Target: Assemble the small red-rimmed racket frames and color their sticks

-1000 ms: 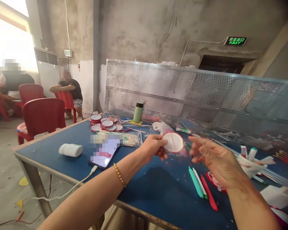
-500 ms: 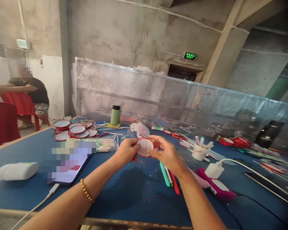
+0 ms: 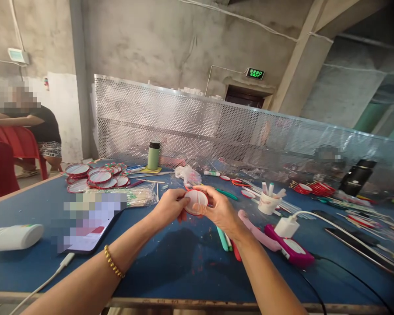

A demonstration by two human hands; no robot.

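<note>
Between my hands, above the blue table, is a small round white disc (image 3: 195, 199) with a red rim and a thin line across its face. My left hand (image 3: 173, 204) pinches its left edge between thumb and fingers. On the right edge, my right hand (image 3: 218, 209) grips it, its thumb lying over the face. Under my right forearm lie several markers (image 3: 222, 238), teal and red among them. A crumpled clear plastic bag (image 3: 188, 175) sits just beyond the disc.
Similar red-rimmed discs (image 3: 100, 176) are piled at the left, near bagged wooden sticks (image 3: 141, 197) and a phone (image 3: 96, 229). A green bottle (image 3: 154, 156) stands by the perforated metal screen (image 3: 170, 118). Rightward are a cup of pens (image 3: 268, 204) and a magenta power strip (image 3: 292, 251).
The view has shifted slightly, so most things sit a little further left. My right thumb has moved further across the disc's face, and the disc is tilted a bit differently.
</note>
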